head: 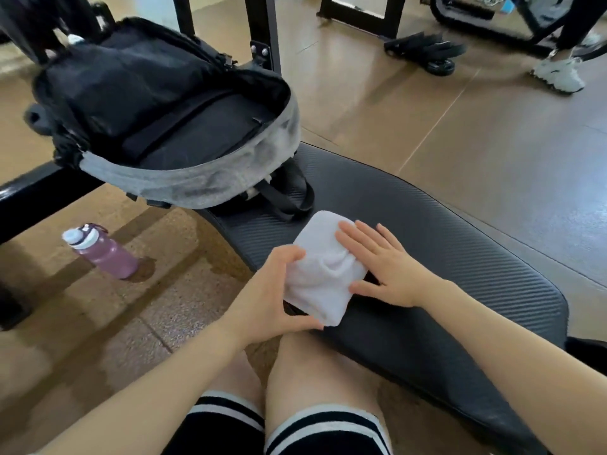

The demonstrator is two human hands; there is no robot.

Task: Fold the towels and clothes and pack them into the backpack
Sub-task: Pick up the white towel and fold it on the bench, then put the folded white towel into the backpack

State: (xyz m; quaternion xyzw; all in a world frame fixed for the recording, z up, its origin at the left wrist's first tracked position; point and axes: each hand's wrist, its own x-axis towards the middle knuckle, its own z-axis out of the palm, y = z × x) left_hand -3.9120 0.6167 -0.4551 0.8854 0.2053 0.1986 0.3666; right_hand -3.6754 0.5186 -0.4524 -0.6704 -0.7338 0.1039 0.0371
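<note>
- A person's left hand (279,290) cups the near-left edge of a folded white towel (323,274), fingers curled over the top and thumb tucked under the lower corner, gripping it.
- The right hand (387,270) lies flat on the towel's right side, fingers straight and spread, pressing the fold down rather than grasping it.
- The towel sits as a compact bundle on the ribbed black pad of a gym bench (460,251), at the pad's near-left edge, just in front of the person's knees.
- Soft terry cloth of this kind is likely light and limp: it should sag and spring open if lifted by one corner. The safer hold appears to be both hands clamping the stacked layers from opposite sides, or one hand under the bundle and one on top.
- The backpack (164,119) rests at the bench's far end, near the towel but apart from it, its main compartment unzipped and gaping toward the camera, ready to receive the bundle.
- A mauve water bottle (101,252) lies tilted on the floor to the left of the bench.
- Gym equipment frames and another person's white trainer (558,73) show in the background.
</note>
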